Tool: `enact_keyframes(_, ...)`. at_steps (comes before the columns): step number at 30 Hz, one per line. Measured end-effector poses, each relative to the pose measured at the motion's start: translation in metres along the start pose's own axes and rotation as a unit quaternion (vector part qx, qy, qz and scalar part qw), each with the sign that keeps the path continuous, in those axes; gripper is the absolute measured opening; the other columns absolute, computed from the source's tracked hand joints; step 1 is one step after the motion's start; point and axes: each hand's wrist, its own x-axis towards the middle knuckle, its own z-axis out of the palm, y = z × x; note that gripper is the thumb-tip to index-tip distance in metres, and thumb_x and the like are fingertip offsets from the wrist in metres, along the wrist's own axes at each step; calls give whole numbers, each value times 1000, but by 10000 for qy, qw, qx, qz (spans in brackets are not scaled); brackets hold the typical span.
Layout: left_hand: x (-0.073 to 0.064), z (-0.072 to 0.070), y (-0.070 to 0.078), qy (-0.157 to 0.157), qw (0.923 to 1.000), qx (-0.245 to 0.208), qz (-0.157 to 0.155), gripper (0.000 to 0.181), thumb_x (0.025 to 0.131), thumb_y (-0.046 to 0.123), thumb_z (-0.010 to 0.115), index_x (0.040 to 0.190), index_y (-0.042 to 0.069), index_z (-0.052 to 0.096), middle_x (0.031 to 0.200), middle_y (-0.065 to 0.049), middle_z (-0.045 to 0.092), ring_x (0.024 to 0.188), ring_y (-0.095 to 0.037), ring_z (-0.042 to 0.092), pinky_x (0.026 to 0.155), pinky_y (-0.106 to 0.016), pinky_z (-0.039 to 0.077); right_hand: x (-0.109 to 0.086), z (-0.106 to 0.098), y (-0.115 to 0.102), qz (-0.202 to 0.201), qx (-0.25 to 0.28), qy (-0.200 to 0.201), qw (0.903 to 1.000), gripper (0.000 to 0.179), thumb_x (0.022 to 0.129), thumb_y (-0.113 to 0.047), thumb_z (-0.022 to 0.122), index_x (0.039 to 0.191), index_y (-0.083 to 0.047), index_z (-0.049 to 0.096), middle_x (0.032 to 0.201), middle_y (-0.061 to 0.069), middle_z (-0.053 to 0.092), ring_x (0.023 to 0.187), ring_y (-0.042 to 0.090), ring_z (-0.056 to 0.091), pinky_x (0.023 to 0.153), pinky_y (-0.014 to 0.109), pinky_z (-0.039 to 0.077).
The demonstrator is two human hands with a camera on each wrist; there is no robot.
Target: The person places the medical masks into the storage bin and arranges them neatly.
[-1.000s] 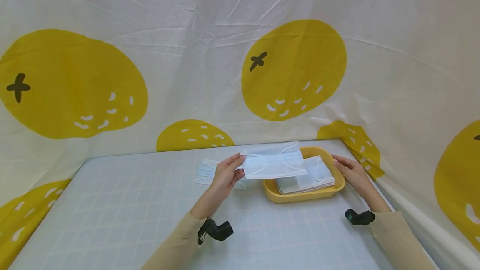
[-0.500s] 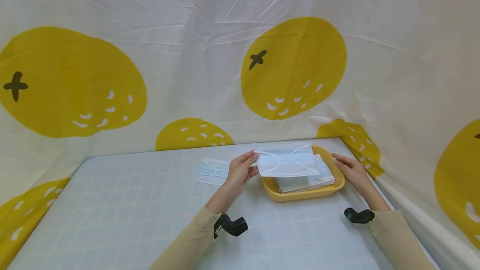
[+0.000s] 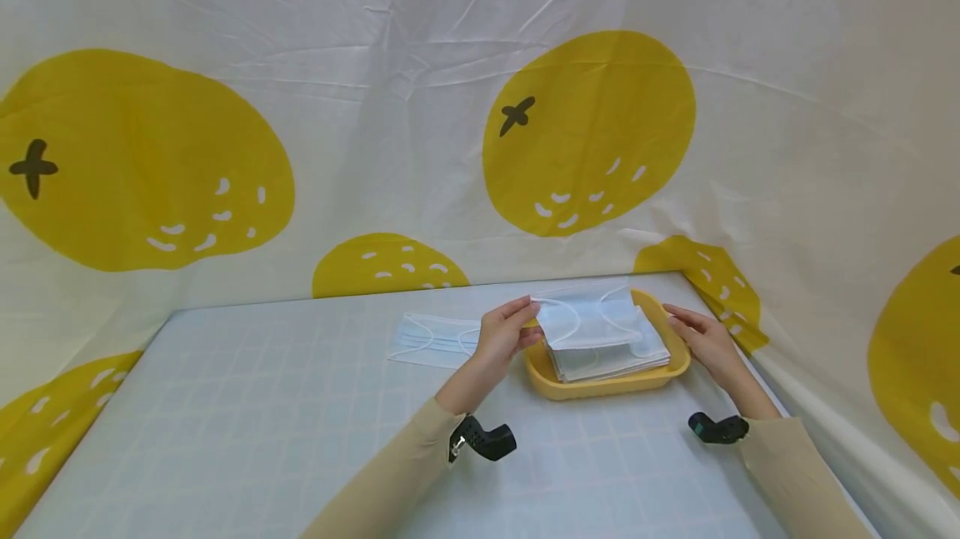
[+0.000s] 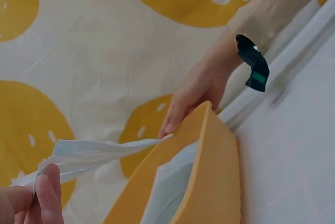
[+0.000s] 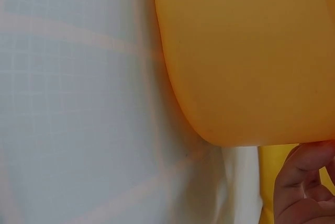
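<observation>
My left hand point(image 3: 501, 337) pinches a light blue face mask point(image 3: 592, 324) by its left short edge, with white ear loops across it. The mask spreads over the yellow basket point(image 3: 551, 389) and overlaps the stack of masks point(image 3: 615, 368) inside. In the left wrist view the held mask point(image 4: 89, 153) is seen nearly edge-on, thumb and fingertips point(image 4: 51, 179) closed on its end. At the basket's right rim, my right hand point(image 3: 708, 343) holds the edge; the right wrist view shows curled fingers point(image 5: 301, 169) at the basket's outer wall point(image 5: 251, 67).
Left of the basket, a pleated blue mask point(image 3: 427, 341) lies on the pale checked tablecloth point(image 3: 262, 414), partly behind my left hand. A white curtain point(image 3: 420, 131) with large yellow fruit prints rises behind the table and along its right side.
My left hand has carried the held mask rightward over the basket, uncovering more of the mask lying on the table. My right hand has stayed at the basket's rim.
</observation>
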Motion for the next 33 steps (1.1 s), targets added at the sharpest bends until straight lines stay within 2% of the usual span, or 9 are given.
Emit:
enact_keyframes(5,3,6,-1,-13,10000,58,-29,37,91,19,66,126,5,62,101,-6,67,61,-7,63,60,-16,56,1,2,1,-24,33,30,10000,60,101,-44,40,149,-7,33,153,24,31,135,39,38,77,6,49)
enact_keyframes(10,4,12,-2,-31,10000,57,-40,36,91,18,66,124,4,62,100,-6,68,60,-6,64,59,-16,55,5,1,6,61,128,55,9999,66,98,-50,45,148,-8,36,152,22,33,134,35,40,80,8,50)
enact_keyframes(16,4,23,-6,-87,9998,-151,10,35,91,13,66,123,1,62,92,-4,69,55,-5,63,56,-15,55,26,-3,33,-49,253,105,9996,78,87,-66,53,145,-14,43,151,18,38,134,34,42,85,16,53)
enact_keyframes(19,5,29,-7,-66,9998,-193,-6,34,91,13,66,122,0,63,92,-5,69,54,-5,63,55,-15,55,35,-5,46,-211,278,76,9994,88,82,-73,52,146,-13,42,151,19,37,136,38,39,83,14,53)
enact_keyframes(20,5,30,-7,-55,9998,-172,11,34,91,13,65,122,0,63,93,-6,70,55,-5,63,56,-15,55,38,-4,50,-197,311,129,9992,91,80,-76,52,145,-13,42,151,18,38,136,37,38,80,10,51)
enact_keyframes(23,5,34,-8,-49,9999,-124,15,33,91,13,65,122,0,63,100,-9,70,55,-5,64,56,-16,55,41,-5,54,-270,355,114,9989,95,79,-77,50,146,-10,40,152,20,36,136,40,36,76,7,50)
enact_keyframes(27,4,39,-9,-118,9999,-108,26,34,92,12,64,123,0,62,107,-13,70,56,-5,64,57,-16,55,36,-4,46,-154,358,152,9991,91,80,-75,51,145,-12,42,151,20,36,135,39,38,77,10,52)
enact_keyframes(30,3,43,-10,-173,9998,-122,26,34,92,11,63,124,-1,62,107,-13,69,56,-5,64,57,-16,55,25,-3,31,-104,194,58,9997,82,86,-68,51,145,-12,42,151,22,35,133,38,40,85,19,54)
enact_keyframes(33,2,45,-11,-147,9999,-73,-15,33,92,12,64,122,0,63,106,-12,70,57,-5,64,58,-17,56,15,-2,16,28,93,72,9999,71,91,-60,50,145,-14,43,151,21,35,131,34,43,88,23,54)
